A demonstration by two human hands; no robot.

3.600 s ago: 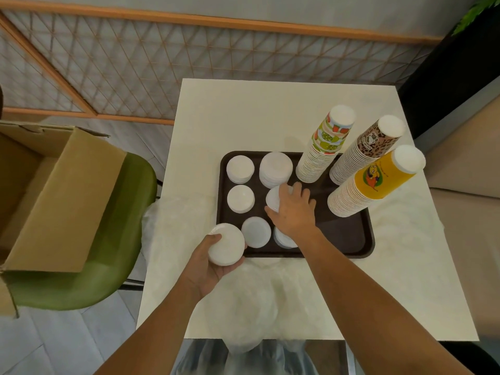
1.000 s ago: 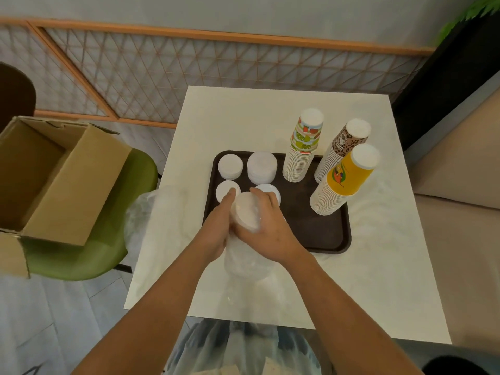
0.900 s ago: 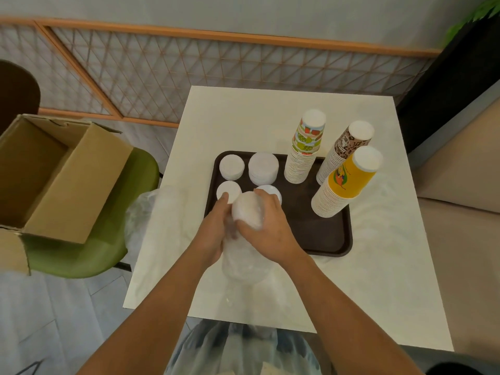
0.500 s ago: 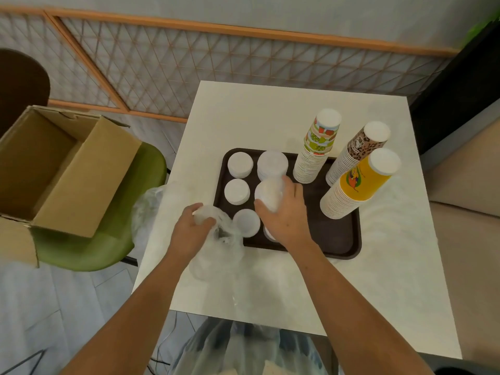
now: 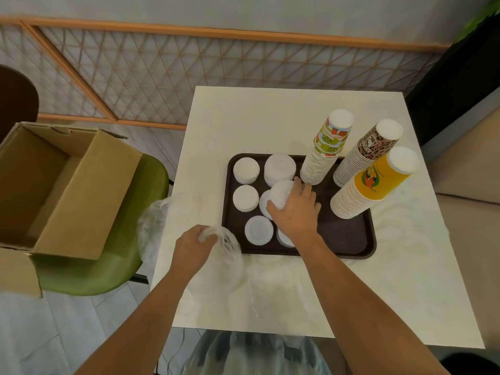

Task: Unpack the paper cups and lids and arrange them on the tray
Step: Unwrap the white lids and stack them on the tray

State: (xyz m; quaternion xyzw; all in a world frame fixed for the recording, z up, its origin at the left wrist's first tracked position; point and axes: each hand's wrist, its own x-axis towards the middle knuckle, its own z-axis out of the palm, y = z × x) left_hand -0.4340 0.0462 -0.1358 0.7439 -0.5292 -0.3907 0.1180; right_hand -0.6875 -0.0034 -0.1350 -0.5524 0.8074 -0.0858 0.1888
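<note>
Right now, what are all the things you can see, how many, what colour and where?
table: one, cream, middle of view
tray: one, dark brown, on the table
cup stacks: three, upside down, tray's right side: fruit-patterned, leopard-print, yellow
lid stacks: six, white, tray's left half, two partly hidden
held lid stack: one, white, above the tray
plastic wrapper: one, clear, crumpled, by the tray's near left corner
loose plastic: clear, table's near part and left edge
cardboard box: one, brown, open, on the chair
chair: one, green, left of the table
lattice screen: one, wood-framed, behind the table
left hand: grips the plastic wrapper
right hand: grips the held lid stack
</note>
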